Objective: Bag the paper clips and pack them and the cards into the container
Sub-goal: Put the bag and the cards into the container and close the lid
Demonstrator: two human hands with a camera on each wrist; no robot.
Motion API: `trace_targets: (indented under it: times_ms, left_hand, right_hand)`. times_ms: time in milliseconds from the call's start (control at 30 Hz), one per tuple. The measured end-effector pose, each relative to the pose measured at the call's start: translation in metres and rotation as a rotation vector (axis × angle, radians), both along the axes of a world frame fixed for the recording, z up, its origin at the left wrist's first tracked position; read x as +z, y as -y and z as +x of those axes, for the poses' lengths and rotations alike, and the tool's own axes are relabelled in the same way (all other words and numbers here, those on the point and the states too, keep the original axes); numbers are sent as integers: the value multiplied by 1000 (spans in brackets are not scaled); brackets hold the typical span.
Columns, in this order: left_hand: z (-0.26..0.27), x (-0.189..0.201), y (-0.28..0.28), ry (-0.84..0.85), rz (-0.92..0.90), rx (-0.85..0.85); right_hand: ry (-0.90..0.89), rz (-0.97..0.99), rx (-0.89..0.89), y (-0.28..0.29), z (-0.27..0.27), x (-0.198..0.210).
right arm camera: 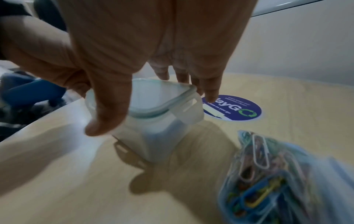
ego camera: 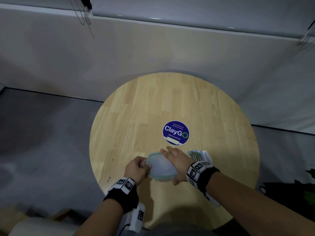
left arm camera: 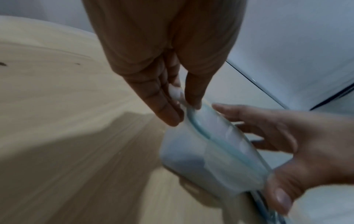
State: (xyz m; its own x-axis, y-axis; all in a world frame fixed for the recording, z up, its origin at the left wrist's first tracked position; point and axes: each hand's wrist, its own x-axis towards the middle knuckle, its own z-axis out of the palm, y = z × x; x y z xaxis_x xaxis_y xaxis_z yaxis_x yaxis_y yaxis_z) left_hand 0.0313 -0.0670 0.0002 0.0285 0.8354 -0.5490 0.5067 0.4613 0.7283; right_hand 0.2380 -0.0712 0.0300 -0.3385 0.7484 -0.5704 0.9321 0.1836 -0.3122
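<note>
Near edge of the round wooden table (ego camera: 213, 108): both forearms come in over it, each wrist wearing a black band with printed markers.

Container (ego camera: 161, 167): sits near the table's near edge, slightly left of centre. Translucent plastic, squarish with rounded corners, teal seal ring under the lid, white latch flaps on the sides. Lid is on. Body stands upright on the wood; no clear long axis, corners roughly toward and away from the person.

Left hand (ego camera: 136, 169): at the container's left side, thumb and fingers pinching a white latch flap (left arm camera: 176, 92).

Right hand (ego camera: 177, 163): laid over the lid, fingers straight and spread, thumb down the near right side (right arm camera: 107, 106). Fingers not curled.

Bag of paper clips (ego camera: 198, 155): just right of the right hand, lying flat on the wood, apart from the container. Clear plastic, blue edge; coloured wire clips inside, one large pale clip on top (right arm camera: 259, 151). Cards: cannot tell.

Beyond: blue round ClayGo sticker (ego camera: 176, 132) near table centre. Bare light wood, plank-jointed, runs on to the far and right edges. Past the far edge, a grey wall.
</note>
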Motion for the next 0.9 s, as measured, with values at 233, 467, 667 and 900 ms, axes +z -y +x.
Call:
trace_targets:
  times_ms: [233,467,667,900]
  left_hand:
    - [4,11,-13,-211,-67,3]
    - [18,22,-23,-428,-83,-186]
    - [11,17,-29,-150,-287,-35]
    - [44,27,-16,-547,291,-803]
  right_hand:
    - [-207,86,-880,16,10,-9]
    - [-129,-108,-975,4,10,-14]
    - [-199,-260,-996,3,10,-13]
    - [-138,123,-817,11,-2,-1]
